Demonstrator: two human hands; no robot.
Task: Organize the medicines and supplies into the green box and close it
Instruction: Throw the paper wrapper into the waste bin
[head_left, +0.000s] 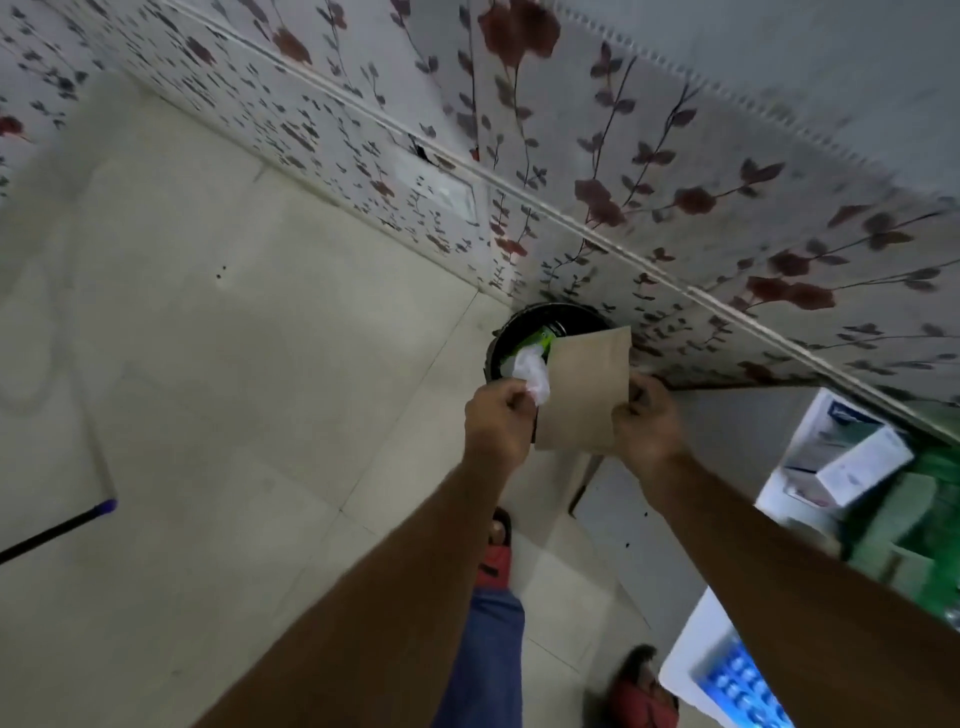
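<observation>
Both hands (571, 415) hold brown paper (584, 395) over, seemingly, bin (519, 327).

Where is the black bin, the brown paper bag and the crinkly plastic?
black bin (524, 325), head view, back rim.
brown paper bag (582, 389), head view, flat middle.
crinkly plastic (532, 374), head view, crumpled middle.

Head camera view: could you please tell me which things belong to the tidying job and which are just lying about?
Belonging to the job:
- brown paper bag, held by right hand
- crumpled plastic, in left hand
- medicine boxes
- black bin

Lying about:
- stick on the floor
- wall socket
</observation>
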